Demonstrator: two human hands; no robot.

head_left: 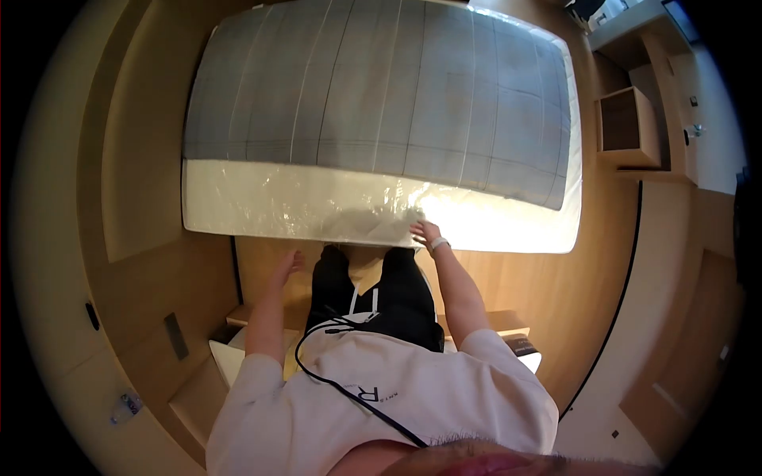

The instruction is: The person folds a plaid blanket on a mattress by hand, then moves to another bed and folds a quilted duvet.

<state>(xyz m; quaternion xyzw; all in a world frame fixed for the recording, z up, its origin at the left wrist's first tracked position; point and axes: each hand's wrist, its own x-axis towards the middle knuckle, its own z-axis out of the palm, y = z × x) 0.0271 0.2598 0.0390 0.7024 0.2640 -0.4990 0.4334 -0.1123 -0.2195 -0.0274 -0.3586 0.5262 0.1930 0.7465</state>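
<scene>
A mattress (262, 202) in shiny clear plastic lies in front of me, with a grey-blue checked cloth (365, 95) spread over all but its near strip. My right hand (425, 232), with a band at the wrist, is at the near edge of the mattress, fingers apart and holding nothing; whether it touches the plastic cannot be told. Lower and to the left, my left hand (294, 266) hangs in the air short of the mattress edge, its fingers spread and nothing in them.
Wooden shelving with an open box compartment (631, 127) stands at the right. Wood panels (151, 143) line the left side. Behind me is a low wooden piece with a dark box (521, 346) on it. A plastic bottle (125, 408) is at the lower left.
</scene>
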